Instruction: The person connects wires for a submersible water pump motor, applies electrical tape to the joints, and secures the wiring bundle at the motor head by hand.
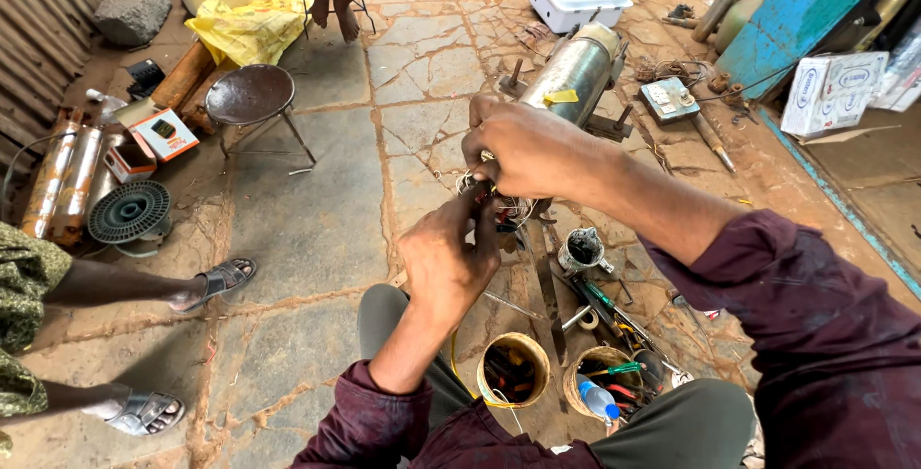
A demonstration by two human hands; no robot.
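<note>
- The bundle of thin pale wires point(499, 202) is mostly hidden between the two hands; its ends and any tool among them cannot be made out.
- The right hand point(528, 151) closes its grip over the bundle's top; the left hand point(446, 263) pinches it from below.
- The bundle sits at the near end of the long steel cylindrical motor point(574, 71), whose long axis runs away toward the upper right across the stone floor point(317, 229).

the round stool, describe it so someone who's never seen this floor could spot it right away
Start at the stone-slab floor and look to its upper left, just below the crumpled yellow sheet. The round stool stands there on thin metal legs. Unlike the ribbed dark disc nearby, its brown seat is smooth and shiny.
</note>
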